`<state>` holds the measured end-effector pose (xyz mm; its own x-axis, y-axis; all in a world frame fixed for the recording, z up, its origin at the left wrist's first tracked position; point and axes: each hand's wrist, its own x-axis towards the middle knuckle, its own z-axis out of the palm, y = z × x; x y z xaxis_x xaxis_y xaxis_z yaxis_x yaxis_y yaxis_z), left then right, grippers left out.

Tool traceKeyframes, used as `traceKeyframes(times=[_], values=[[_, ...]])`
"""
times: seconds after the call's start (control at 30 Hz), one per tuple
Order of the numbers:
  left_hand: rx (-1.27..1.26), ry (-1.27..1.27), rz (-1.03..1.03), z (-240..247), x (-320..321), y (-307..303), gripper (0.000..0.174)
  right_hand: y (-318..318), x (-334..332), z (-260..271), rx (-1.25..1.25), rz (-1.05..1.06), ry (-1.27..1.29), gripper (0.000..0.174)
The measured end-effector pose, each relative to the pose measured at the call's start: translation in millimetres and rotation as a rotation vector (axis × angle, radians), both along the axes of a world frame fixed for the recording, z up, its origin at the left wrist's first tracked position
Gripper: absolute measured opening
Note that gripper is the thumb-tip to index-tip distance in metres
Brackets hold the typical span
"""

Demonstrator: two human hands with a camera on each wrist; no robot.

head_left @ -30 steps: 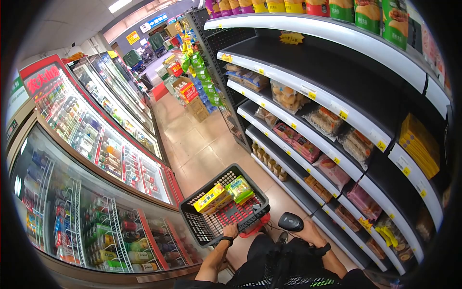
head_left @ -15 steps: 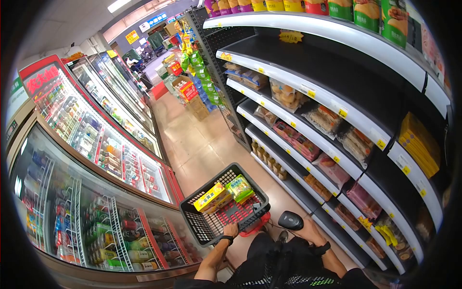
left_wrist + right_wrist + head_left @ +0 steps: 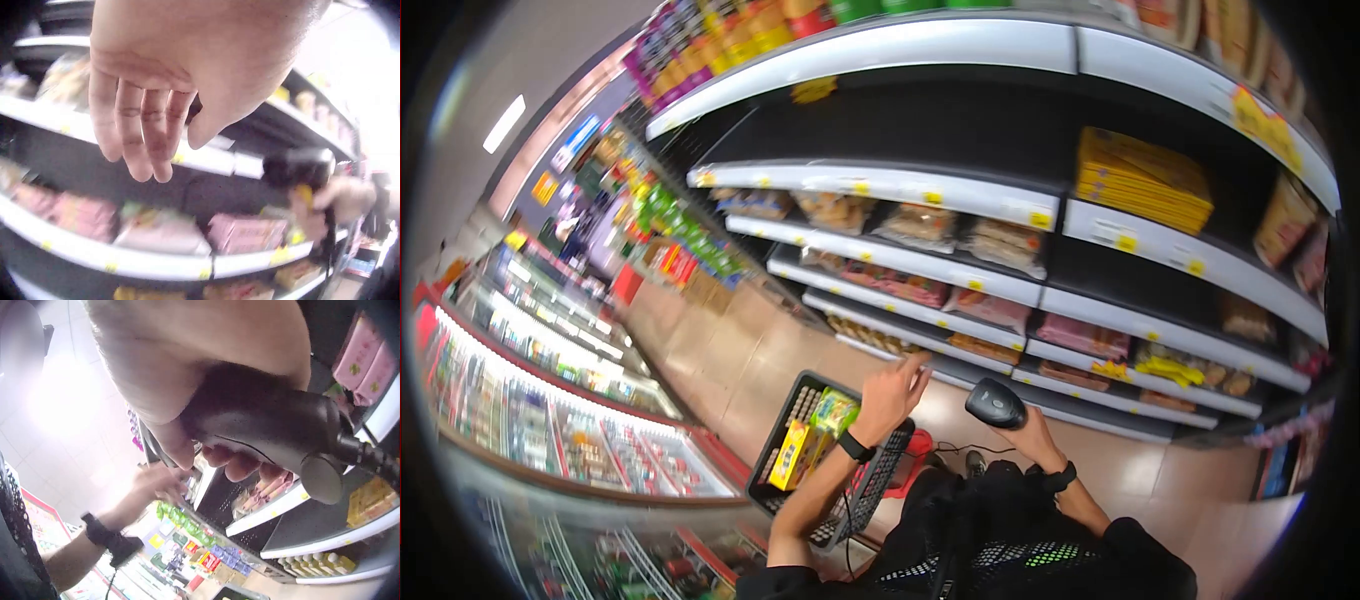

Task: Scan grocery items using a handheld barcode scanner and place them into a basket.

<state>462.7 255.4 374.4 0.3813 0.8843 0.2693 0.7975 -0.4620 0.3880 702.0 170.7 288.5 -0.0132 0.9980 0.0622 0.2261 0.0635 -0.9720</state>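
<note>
**Empty left hand stretched toward the shop shelves, right hand holding a barcode scanner**

Seen from the head camera, a person stands in a supermarket aisle facing tiered shelves that fill the upper and right parts of the frame. The left hand is raised at lower centre and points toward the low shelves. Its fingers are straight and slightly spread, and they hold nothing and touch nothing. The wrist view shows pink packets on the shelf beyond the hand, well apart from it. Which item the hand is aimed at cannot be told.

The right hand, just right of centre, has its fingers curled round the grip of a black corded barcode scanner, whose head faces the shelves.

A dark shopping basket sits at lower left of centre, beneath the left forearm, with a yellow box and a green packet inside. Lit refrigerated cabinets line the left edge.

The step in hand looks like a reach for shelf stock. The next move would call for closing the gap to one packet, gripping it, and turning its barcode toward the scanner.
</note>
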Motion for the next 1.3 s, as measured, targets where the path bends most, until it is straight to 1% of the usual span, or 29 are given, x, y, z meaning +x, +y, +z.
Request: traceKeyframes(times=[0.03,0.07,0.13,0.2,0.27,0.33,0.37,0.43,0.47,0.53,0.57,0.6,0.67,0.7,0.73,0.8,0.83,0.9,0.93,1.0,1.07,1.13,1.2,1.23,1.27,1.3], values=[[0.157,-0.052,-0.151,44.1,24.9,9.6,0.024,-4.5,9.8,-6.7,-0.058,-0.014,-0.039,0.038],[0.313,-0.108,-0.292,85.2,47.3,16.4,0.024,-9.3,15.9,-10.6,-0.059,-0.050,-0.038,0.038],[0.357,-0.034,-0.436,162.7,90.4,18.5,0.032,-16.6,23.6,-12.9,-0.060,-0.135,0.018,0.039],[0.456,0.049,-0.558,202.7,127.8,34.9,0.042,-26.8,28.6,-3.5,-0.043,-0.197,0.006,0.038],[0.695,-0.006,-0.640,218.8,164.6,68.7,0.050,-38.8,32.9,-4.7,-0.050,-0.263,0.041,0.037],[0.613,0.114,-0.587,237.1,192.2,93.7,0.067,-52.7,35.3,-15.4,-0.047,-0.308,0.057,0.036],[0.621,0.108,-0.611,241.4,203.8,107.7,0.067,-58.1,36.9,-19.2,-0.049,-0.330,0.074,0.035],[0.514,0.114,-0.651,240.9,221.1,137.5,0.086,-67.9,34.7,-15.4,-0.043,-0.382,0.096,0.034],[0.517,0.112,-0.675,240.3,228.1,147.7,0.086,-73.5,33.3,-13.0,-0.043,-0.407,0.115,0.033],[0.111,0.184,-0.690,239.8,237.8,160.8,0.099,-83.2,32.7,-14.9,-0.036,-0.444,0.121,0.032],[0.048,0.170,-0.686,237.2,240.0,163.7,0.096,-86.4,33.2,-20.0,-0.038,-0.448,0.128,0.032],[0.051,0.176,-0.703,240.2,240.2,158.4,0.096,-88.6,33.7,-23.9,-0.042,-0.450,0.137,0.032],[0.132,0.173,-0.622,241.7,236.4,147.1,0.091,-91.6,34.5,-28.0,-0.054,-0.477,0.119,0.032],[0.269,0.158,-0.576,235.9,234.7,145.5,0.083,-93.1,34.3,-29.0,-0.070,-0.487,0.092,0.032],[0.265,0.159,-0.573,232.0,232.3,145.0,0.083,-93.2,34.4,-29.0,-0.074,-0.484,0.092,0.032],[0.585,0.013,-0.632,228.7,224.6,142.0,0.074,-88.3,35.3,-27.6,-0.064,-0.474,0.099,0.031],[0.582,0.016,-0.618,228.2,219.0,138.8,0.074,-85.2,35.5,-27.6,-0.067,-0.461,0.098,0.031],[0.772,-0.017,-0.683,229.7,205.5,127.5,0.069,-78.5,36.7,-27.7,-0.069,-0.423,0.070,0.031],[0.767,-0.012,-0.668,230.6,195.4,115.7,0.069,-75.4,36.5,-26.6,-0.075,-0.408,0.069,0.031],[0.870,0.017,-0.734,229.0,169.7,82.2,0.068,-68.4,34.0,-24.6,-0.055,-0.402,0.073,0.030],[0.753,0.028,-0.743,220.2,138.5,49.0,0.068,-60.3,29.9,-24.6,-0.078,-0.377,0.076,0.029],[0.382,-0.045,-0.750,196.3,100.5,18.5,0.072,-55.3,26.0,-28.2,-0.081,-0.341,0.004,0.032],[-0.024,-0.222,-0.822,152.0,58.3,7.9,0.080,-44.3,11.8,-31.2,0.171,-0.312,0.114,0.037],[-0.429,-0.397,-0.807,128.8,37.2,-3.1,0.082,-42.0,11.9,-28.0,0.262,-0.210,-0.058,0.040],[-0.828,-0.580,-0.767,104.6,13.0,-11.6,0.084,-33.4,7.5,-31.3,0.067,-0.165,0.040,0.040],[-1.135,-0.682,-0.732,78.4,-13.2,-22.3,0.086,-29.6,7.0,-30.5,0.041,-0.115,0.063,0.041]])
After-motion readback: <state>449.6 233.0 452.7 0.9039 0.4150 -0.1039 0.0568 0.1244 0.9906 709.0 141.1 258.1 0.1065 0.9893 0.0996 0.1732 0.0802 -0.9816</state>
